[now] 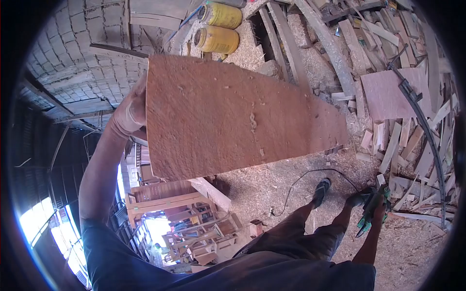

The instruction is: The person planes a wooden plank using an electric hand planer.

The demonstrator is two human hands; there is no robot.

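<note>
A wide reddish-brown wooden board spans the middle of the view, tapering toward the right, with small shavings on its face. My left hand grips it at its left edge; part of the fingers is hidden behind the wood. Low at the right, my right hand is closed around a green power tool, held beside my leg and apart from the board. A black cord curves over the floor near the tool.
Two yellow containers lie beyond the board. Scrap wood is heaped at the right, with a flat panel and a long dark strip. Wooden frames stand lower left. Shavings cover the floor around my feet.
</note>
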